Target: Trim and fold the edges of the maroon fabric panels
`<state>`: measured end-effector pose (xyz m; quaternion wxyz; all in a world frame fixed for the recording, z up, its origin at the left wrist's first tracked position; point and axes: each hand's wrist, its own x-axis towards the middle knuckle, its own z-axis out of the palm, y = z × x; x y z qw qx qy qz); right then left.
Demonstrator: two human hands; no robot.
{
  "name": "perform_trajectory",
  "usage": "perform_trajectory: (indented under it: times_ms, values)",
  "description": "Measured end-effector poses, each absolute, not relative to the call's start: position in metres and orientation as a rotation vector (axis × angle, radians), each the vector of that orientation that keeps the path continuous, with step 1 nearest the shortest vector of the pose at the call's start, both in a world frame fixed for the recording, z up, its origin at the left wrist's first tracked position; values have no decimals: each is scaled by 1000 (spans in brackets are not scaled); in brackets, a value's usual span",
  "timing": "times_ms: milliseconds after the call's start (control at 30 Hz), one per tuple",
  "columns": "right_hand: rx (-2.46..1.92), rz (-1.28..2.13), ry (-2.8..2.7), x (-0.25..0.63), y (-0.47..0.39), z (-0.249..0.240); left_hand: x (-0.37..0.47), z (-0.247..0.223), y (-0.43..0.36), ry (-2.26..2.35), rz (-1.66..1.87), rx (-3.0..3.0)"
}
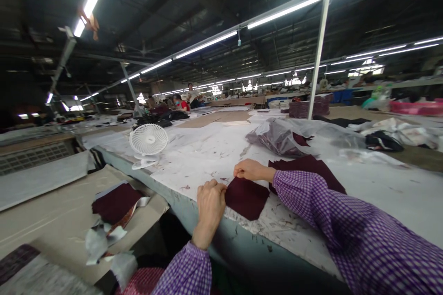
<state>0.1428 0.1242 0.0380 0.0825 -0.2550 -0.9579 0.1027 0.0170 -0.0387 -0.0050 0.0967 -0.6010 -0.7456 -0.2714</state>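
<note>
Purple-and-white checked sleeves (190, 267) reach in from your side, both ending over the near edge of the worktop (200, 147). Your left hand (210, 200) has its thumb and forefinger pinched on the left edge of the maroon cloth (246, 199). Your right hand (252, 169), just beyond, nips the cloth's far edge near its far left corner, so the piece lies between and just right of your left fingers and on the near side of your right ones. It rests on the worktop close to the edge, with a cut-off corner pointing toward you and to the right. Its sides look too alike for you to pick out a long axis.

To your left, another maroon piece (116, 203) lies on a beige sheet (51, 228), with pale scraps (96, 242) beside it. Just past your right wrist, a maroon stack (313, 164) fans out, partly under your sleeve.

Farther on, a white fan (148, 139) stands at your left, and a clear plastic bag (272, 134) lies at your right with maroon fabric inside. Well beyond, you have a pink tub (415, 108), its contents too small to tell.
</note>
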Motion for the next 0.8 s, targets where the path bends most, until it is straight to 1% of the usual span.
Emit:
perform_trajectory:
  times_ms: [100, 167, 267, 333, 467, 533, 700, 800]
  values:
    - [-744, 182, -2792, 144, 123, 34, 20, -6, -35, -2273, -760, -1787]
    - [-568, 133, -2765, 143, 119, 33, 19, -7, -35, -2290, -774, -1791]
    - [-218, 162, -2839, 144, 108, 32, 16, -9, -35, -2281, -790, -1795]
    - [-114, 169, -2885, 146, 102, 27, 11, -11, -37, -2261, -874, -1808]
    - [-100, 197, -2866, 153, 96, 16, -2, -19, -45, -2190, -1222, -1851]
    - [-88, 206, -2857, 155, 97, 13, -7, -21, -50, -2163, -1309, -1855]
    - [-76, 184, -2857, 155, 99, 9, -8, -20, -51, -2227, -1268, -1766]
    - [-65, 170, -2869, 155, 99, 9, -5, -20, -51, -2185, -1210, -1783]
